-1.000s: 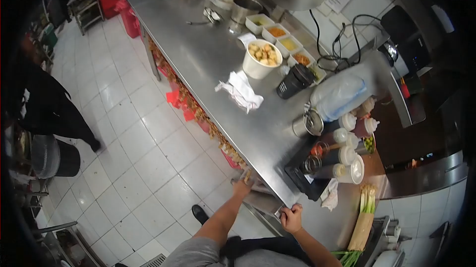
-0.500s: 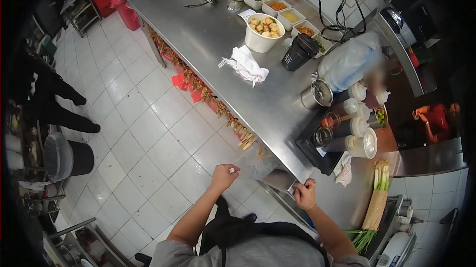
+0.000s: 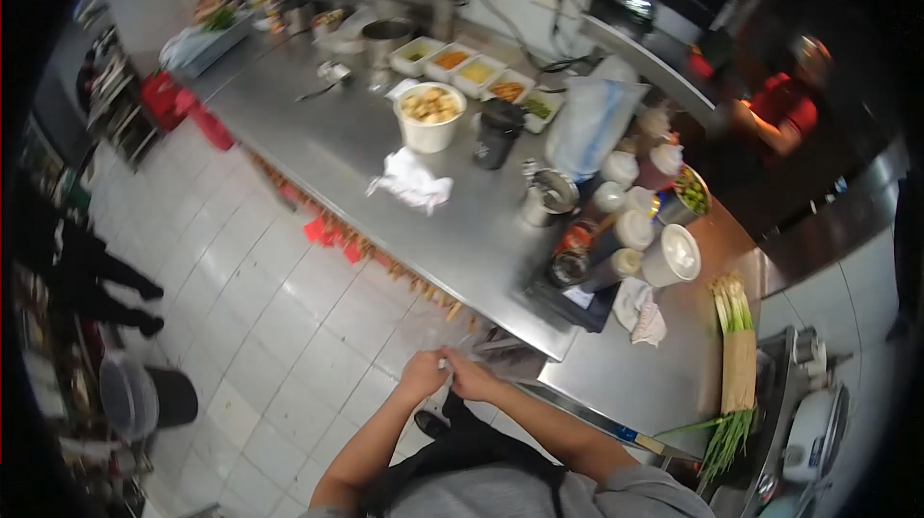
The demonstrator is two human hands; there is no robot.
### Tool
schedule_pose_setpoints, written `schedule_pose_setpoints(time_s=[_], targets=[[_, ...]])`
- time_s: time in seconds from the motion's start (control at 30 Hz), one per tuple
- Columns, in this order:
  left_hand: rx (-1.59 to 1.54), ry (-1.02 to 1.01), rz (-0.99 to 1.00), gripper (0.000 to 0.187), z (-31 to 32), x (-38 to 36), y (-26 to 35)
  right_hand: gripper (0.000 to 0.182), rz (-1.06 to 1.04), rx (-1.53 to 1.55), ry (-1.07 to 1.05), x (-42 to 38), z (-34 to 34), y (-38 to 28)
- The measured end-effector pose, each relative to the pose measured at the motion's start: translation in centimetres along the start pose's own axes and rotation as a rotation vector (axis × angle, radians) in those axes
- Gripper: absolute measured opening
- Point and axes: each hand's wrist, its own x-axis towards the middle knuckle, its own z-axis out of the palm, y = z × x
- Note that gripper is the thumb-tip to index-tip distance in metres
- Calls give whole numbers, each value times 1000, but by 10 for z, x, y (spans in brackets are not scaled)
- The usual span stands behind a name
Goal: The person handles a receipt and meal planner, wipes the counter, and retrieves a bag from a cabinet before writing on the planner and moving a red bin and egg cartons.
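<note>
My left hand and my right hand meet in front of me, just off the near corner of the steel table. Between them they pinch a thin clear plastic bag, which hangs blurred and faint between my hands and the table edge. Small clips or tags hang in a row along the table's front edge.
On the table are a white bowl of food, a crumpled white cloth, a black cup, condiment tubs, sauce bottles and wrapped green onions. A person in red stands behind the counter. Another person and a bin are left.
My right hand left the table corner and joined my left hand at the bag. My head turned, so the table now sits higher and further left in view.
</note>
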Motion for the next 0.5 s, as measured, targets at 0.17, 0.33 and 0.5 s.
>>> schedule_pose_setpoints(time_s=[0.17,0.33,0.5], targets=[[-146,-116,-83,31,-17,6,0,48,306,-340,-524,36,-29,3],[-1402,-379,-541,32,41,68,-7,21,110,-366,-579,0,-7,-16],[-228,-275,-212,47,65,103,-64,25,10,18,-587,-9,-88,-28]])
